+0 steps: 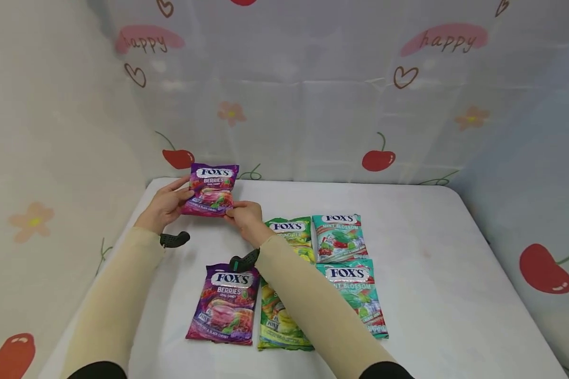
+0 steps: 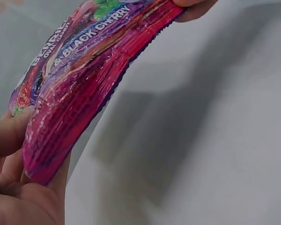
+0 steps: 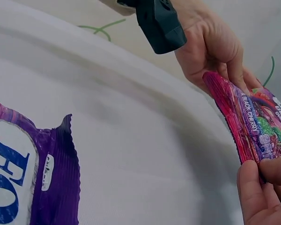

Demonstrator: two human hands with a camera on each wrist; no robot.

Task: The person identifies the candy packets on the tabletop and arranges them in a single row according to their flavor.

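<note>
Head view: from high up, facing forward and down, wide enough for the white round-cornered table (image 1: 422,295) and pale cherry-printed backdrop (image 1: 298,116). Left wrist view: very close, on the lower edge of the held-up shiny purple-and-magenta rectangular bag (image 1: 211,192). Right wrist view: tilted, farther off, facing the bare left hand (image 1: 165,207). All three share that bag.

Above the white table (image 1: 422,252), the raised purple bag (image 1: 212,189) looks like glossy, crinkled plastic film with a ribbed seal. On the table, the lower purple bag (image 1: 223,310), green bags (image 1: 280,329) and teal bags (image 1: 340,242) share that shiny film. The tabletop looks smooth, matt. Behind it, the backdrop (image 1: 303,121) looks like thin, creased, faintly shiny sheeting. Over it, sleeves (image 1: 317,305) look like matt cloth.
</note>
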